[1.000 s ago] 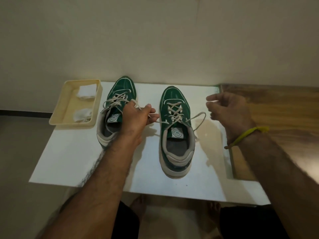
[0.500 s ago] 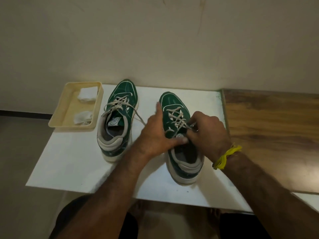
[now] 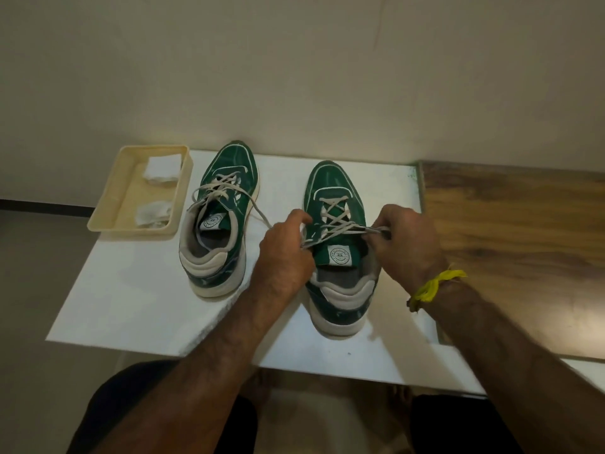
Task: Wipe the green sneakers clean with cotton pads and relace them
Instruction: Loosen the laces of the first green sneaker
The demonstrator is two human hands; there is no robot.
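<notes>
Two green sneakers stand side by side on a white board (image 3: 137, 299), toes toward the wall. The left sneaker (image 3: 226, 178) has loose cream laces, one end trailing right toward my left hand. The right sneaker (image 3: 330, 185) is laced up its tongue. My left hand (image 3: 284, 257) pinches the lace (image 3: 340, 229) at the shoe's left top eyelets. My right hand (image 3: 406, 244) pinches the lace ends at the right side, and the lace runs taut between the two hands.
A cream tray (image 3: 111, 204) at the board's back left holds two white cotton pads (image 3: 163, 168). A wooden tabletop (image 3: 510, 244) lies to the right. The wall stands just behind the shoes. My knees and feet show below the board's front edge.
My hands, pressed together over the right sneaker's tongue half a second ago, have drawn apart sideways, pulling the lace taut. A second ago they were spread wider and higher.
</notes>
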